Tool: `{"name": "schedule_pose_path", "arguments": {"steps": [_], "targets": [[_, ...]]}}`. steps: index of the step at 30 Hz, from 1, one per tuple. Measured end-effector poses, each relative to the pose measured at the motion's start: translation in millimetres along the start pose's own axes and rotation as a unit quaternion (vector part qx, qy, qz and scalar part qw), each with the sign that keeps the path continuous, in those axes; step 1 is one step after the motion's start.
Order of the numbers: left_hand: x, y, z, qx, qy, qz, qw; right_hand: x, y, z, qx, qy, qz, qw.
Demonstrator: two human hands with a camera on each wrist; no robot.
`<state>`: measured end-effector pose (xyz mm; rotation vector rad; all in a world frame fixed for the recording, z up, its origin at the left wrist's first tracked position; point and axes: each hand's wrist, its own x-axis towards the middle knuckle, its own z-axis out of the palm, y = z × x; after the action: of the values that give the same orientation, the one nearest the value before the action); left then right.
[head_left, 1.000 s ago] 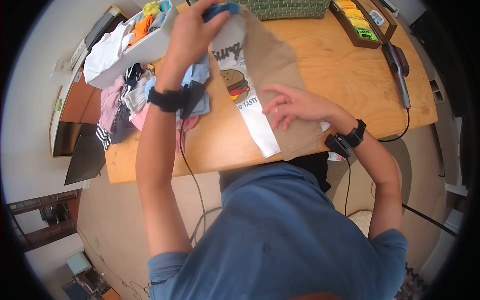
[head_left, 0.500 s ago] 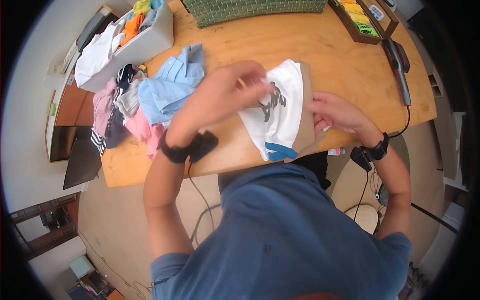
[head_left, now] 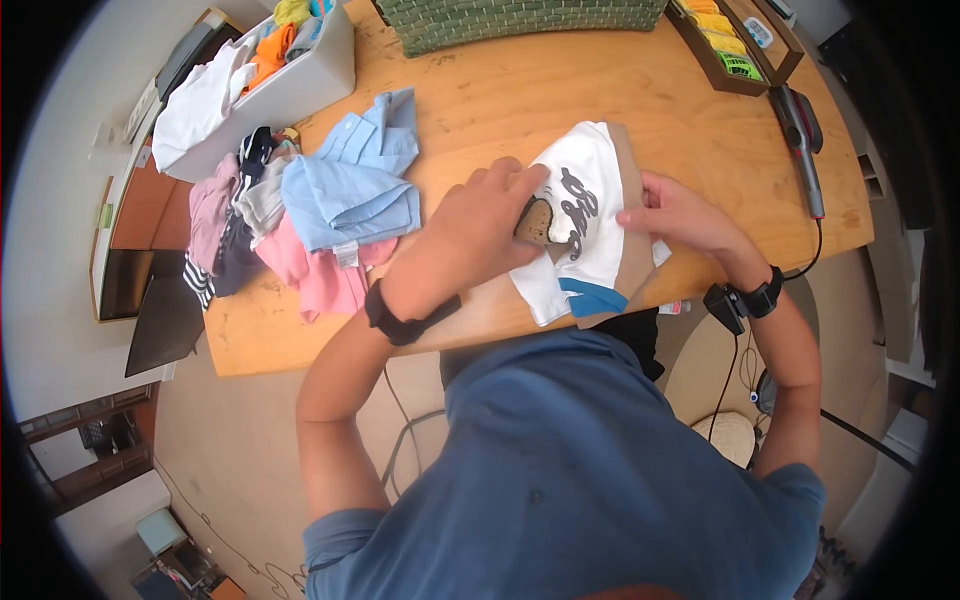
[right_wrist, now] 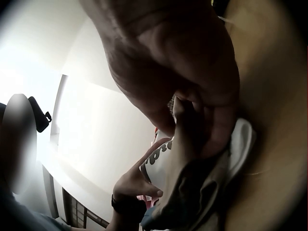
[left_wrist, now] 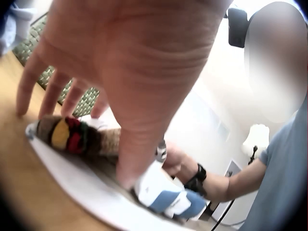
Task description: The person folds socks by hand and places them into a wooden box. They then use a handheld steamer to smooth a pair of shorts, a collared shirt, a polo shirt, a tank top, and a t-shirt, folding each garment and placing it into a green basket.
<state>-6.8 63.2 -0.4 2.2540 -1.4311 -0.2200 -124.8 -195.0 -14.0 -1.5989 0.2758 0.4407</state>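
Observation:
A white and tan T-shirt with dark lettering, a burger print and blue trim lies folded over on itself near the table's front edge. My left hand is over its left side, partly covering the burger print. In the left wrist view the fingers of this hand reach down straight past the burger print, with the thumb on the near side. At the shirt's right edge, my right hand pinches the tan fabric between thumb and fingers.
To the left lie a light blue shirt, pink clothing and several other garments in a heap. Behind them stands a white bin of clothes. A green woven basket, a brown box and a corded grey-black device are farther back.
The shirt's far end, raised by my left hand earlier, now lies folded toward me with its blue trim at the front. My right hand has gone from resting on the shirt to pinching its edge.

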Motion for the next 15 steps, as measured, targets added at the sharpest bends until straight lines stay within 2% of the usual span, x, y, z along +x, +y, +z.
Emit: {"name": "schedule_pose_path", "arguments": {"steps": [3, 6, 9, 12, 13, 15], "targets": [[2.9, -13.4, 3.8, -0.024, -0.018, -0.049, 0.998, 11.6, 24.9, -3.8, -0.118, 0.015, -0.109, 0.987], [3.3, -36.4, 2.8, -0.188, -0.017, -0.089, 0.978, 7.3, 19.7, -0.2, -0.053, 0.002, -0.082, 0.995], [0.2, -52.6, 2.3, -0.351, -0.025, -0.099, 0.931, 4.6, 7.6, 6.3, -0.013, 0.001, -0.03, 0.999], [-2.3, -51.9, -7.1, -0.426, -0.075, -0.159, 0.888, 4.7, 3.1, 7.9, -0.06, -0.006, -0.048, 0.997], [-3.2, -49.7, -12.4, -0.441, -0.097, -0.182, 0.873, 2.9, -7.9, 5.8, -0.136, -0.003, 0.016, 0.991], [-6.3, -45.4, -19.8, -0.465, -0.11, -0.199, 0.856, 0.2, -42.6, -2.7, -0.288, -0.001, 0.142, 0.947]]}}
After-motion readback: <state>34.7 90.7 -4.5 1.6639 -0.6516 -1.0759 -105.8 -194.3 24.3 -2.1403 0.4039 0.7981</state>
